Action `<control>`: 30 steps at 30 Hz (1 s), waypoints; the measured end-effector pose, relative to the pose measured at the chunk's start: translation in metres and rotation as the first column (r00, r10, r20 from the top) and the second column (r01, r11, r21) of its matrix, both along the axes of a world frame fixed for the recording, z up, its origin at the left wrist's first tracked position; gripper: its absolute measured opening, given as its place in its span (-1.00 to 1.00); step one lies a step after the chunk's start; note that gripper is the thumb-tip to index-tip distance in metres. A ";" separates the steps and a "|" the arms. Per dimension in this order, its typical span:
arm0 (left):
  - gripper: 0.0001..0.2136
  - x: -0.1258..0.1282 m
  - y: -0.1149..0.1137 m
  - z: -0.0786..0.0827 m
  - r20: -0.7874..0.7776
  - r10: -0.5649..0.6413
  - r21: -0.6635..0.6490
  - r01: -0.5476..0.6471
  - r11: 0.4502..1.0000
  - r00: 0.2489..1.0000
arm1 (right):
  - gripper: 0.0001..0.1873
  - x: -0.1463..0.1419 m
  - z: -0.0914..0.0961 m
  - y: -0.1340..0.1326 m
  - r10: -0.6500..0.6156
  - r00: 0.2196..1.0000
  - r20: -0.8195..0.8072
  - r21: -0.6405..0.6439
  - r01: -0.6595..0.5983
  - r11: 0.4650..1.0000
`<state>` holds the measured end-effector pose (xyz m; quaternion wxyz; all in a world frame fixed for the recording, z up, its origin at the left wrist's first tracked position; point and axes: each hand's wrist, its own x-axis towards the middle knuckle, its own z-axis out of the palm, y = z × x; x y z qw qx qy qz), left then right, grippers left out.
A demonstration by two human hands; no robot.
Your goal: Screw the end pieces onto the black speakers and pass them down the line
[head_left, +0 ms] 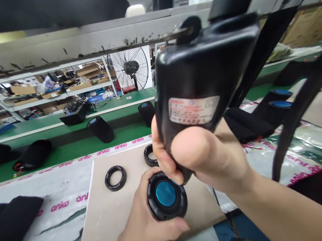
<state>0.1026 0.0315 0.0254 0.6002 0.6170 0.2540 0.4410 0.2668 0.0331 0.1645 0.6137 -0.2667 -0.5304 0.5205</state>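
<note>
My left hand (148, 222) is wrapped around the end of a black cylindrical speaker (181, 199), whose blue round disc (165, 193) faces up inside a black ring. Just above it, my right hand (202, 156) grips a bulky black electric hand tool (200, 72) with a white and red label. The tool's working end is hidden behind my fingers, so I cannot tell whether it touches the speaker. A loose black ring (115, 178) lies on the beige board (102, 212). Another black ring (149, 155) lies partly behind my hands.
Black speakers (101, 129) stand and lie on the green belt (74, 134) beyond the board. Black fabric pieces (13, 216) lie at lower left. A grey beam (86, 38) crosses overhead. Dark straps (290, 118) hang at right. A fan (131, 67) stands behind the belt.
</note>
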 end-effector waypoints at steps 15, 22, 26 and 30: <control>0.00 -0.002 -0.012 -0.006 -0.049 0.127 -0.221 -0.135 0.966 0.991 | -0.38 0.045 -0.058 0.054 -0.560 0.827 -0.053 0.194 0.558 0.806; 0.26 -0.007 -0.001 -0.014 -0.131 0.080 -0.179 -0.103 0.978 0.988 | -0.34 0.046 -0.062 0.053 -0.520 0.854 -0.019 0.090 0.519 0.850; 0.32 -0.007 0.002 -0.014 -0.160 0.089 -0.184 -0.118 0.976 0.983 | -0.34 0.043 -0.040 0.037 -0.486 0.871 -0.072 0.039 0.489 0.871; 0.33 -0.008 0.003 -0.013 -0.172 0.114 -0.149 -0.140 0.979 0.979 | -0.30 0.026 0.009 0.011 -0.478 0.865 -0.152 0.067 0.491 0.869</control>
